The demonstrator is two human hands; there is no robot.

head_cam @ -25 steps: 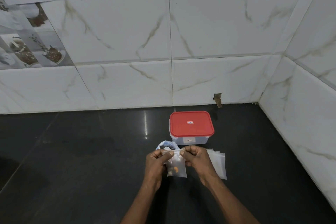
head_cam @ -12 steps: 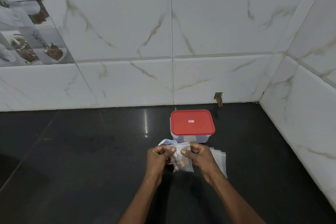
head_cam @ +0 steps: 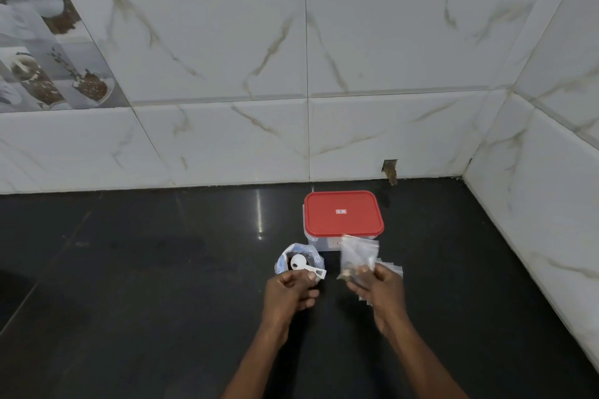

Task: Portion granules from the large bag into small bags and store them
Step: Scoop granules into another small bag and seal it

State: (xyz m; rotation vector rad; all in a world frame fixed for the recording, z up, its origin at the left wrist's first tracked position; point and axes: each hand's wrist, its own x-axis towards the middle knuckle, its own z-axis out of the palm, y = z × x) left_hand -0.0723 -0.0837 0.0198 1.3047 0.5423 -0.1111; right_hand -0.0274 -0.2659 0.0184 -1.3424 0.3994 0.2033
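My right hand (head_cam: 379,288) pinches the lower end of a small clear bag (head_cam: 359,251) that has brown and orange granules in its bottom, held upright in front of the container. My left hand (head_cam: 290,293) is curled with nothing clearly in it, its thumb right by the handle of a white scoop (head_cam: 303,264). The scoop lies in the open large bag (head_cam: 296,251), a crumpled blue-and-white bag on the black counter. A stack of empty small bags (head_cam: 393,270) lies partly hidden under my right hand.
A clear plastic container with a shut red lid (head_cam: 343,212) stands just behind the bags. The black counter (head_cam: 146,285) meets white marble-tiled walls at the back and the right, forming a corner at the far right.
Both hands were pinching the top of the small bag. My left hand has let go and moved left to the scoop, while my right hand carries the bag to the right.
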